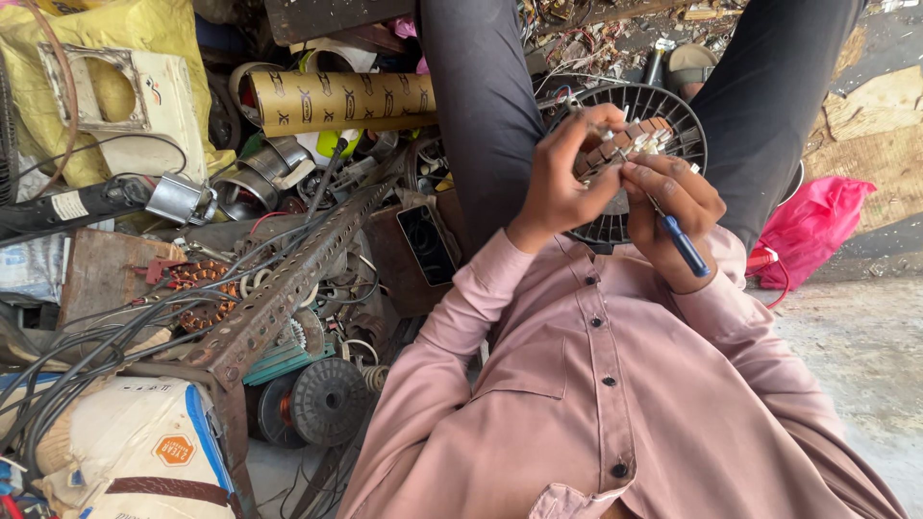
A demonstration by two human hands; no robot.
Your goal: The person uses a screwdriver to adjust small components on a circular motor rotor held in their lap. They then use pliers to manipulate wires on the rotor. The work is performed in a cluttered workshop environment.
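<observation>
Gripping a small brown-and-white part (623,144) over a black round fan grille (663,106) at far centre-right, the left hand (562,183) has its fingers clenched round it, while the right hand (673,207) grasps a blue-handled screwdriver (683,240) against the same part. Far left, 1 tan patterned cardboard tube (341,101) lies beside a white box (135,91) on yellow wrapping; near left sits a white sack (144,452) with an orange hexagonal label (174,449), and a pink bag (812,231) lies right.

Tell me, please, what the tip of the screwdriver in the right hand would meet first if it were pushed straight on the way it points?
Most likely the small brown part held by the left hand: the right hand aims the blue-handled screwdriver up at it, with the black fan wheel behind. Depth is unclear.
</observation>
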